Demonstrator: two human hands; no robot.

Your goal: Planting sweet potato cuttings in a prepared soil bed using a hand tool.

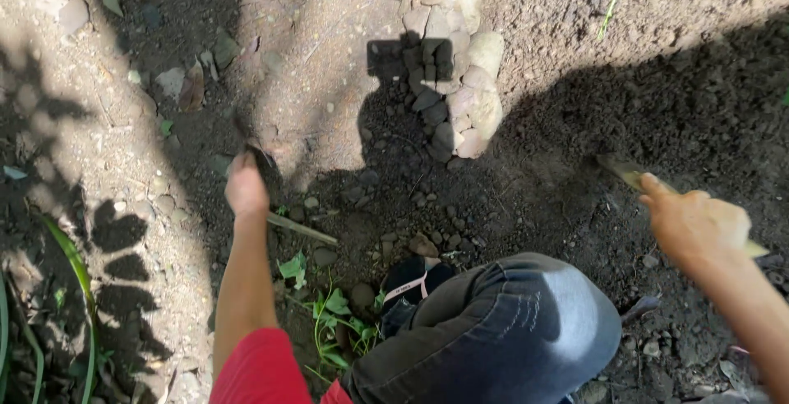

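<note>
My left hand (246, 186) is stretched out low over the dirt, fingers closed on something small and dark that I cannot make out. A thin pale stick (301, 229) lies on the ground just beside that wrist. My right hand (694, 225) is closed around a flat yellowish stick-like tool (622, 171), whose tip points toward the dark loose soil (575, 124). My bent knee in dark jeans (501, 330) and a dark sandal (411, 281) fill the bottom middle.
A row of pale stones (460, 83) runs down from the top centre. Small green weeds (333, 309) grow by my foot. Long green leaves (70, 264) lie at the left. Pebbles and dry leaves are scattered over the packed dirt.
</note>
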